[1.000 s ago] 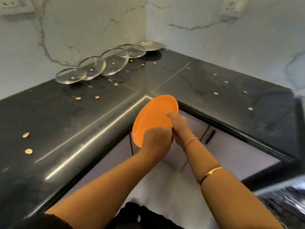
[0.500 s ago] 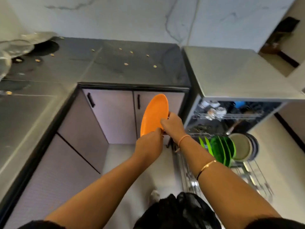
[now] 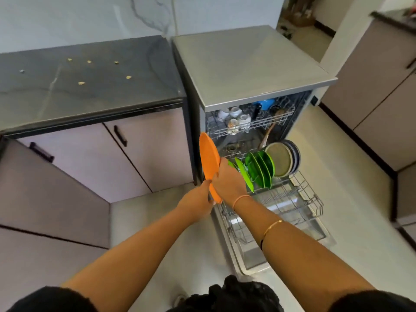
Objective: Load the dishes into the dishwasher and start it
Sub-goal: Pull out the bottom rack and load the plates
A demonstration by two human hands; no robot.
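Swung right since half a second ago: holds the orange plate [image 3: 209, 163] now at the left edge of the open dishwasher [image 3: 247, 64], no longer in front of the cabinet doors [image 3: 146, 154], edge-on and nearly upright.

Nearest, black sleeves and two bare forearms reaching forward, with a gold bangle and a thin band on the right one. Grips the plate's lower rim with the left hand [image 3: 198, 199], fingers curled round it from the left. Clasps the same rim with the right hand [image 3: 227, 179], thumb over the edge and fingers laid along the plate's right face.

Under the right forearm, the dropped door [image 3: 270, 251] and the pulled-out lower rack [image 3: 301, 199], with bare wire at its near end. Just beyond the right hand, green plates [image 3: 258, 170] standing on edge in a row in that rack, then a beige plate [image 3: 279, 159] with darker ones behind it.

Higher and deeper in, the upper rack [image 3: 258, 126] with white cups [image 3: 236, 115], something blue at the back, and a wooden spoon [image 3: 266, 136] slanting down beneath.

Farther left, a dark counter [image 3: 101, 91] strewn with small yellow crumbs [image 3: 81, 83], set against a marbled white wall.
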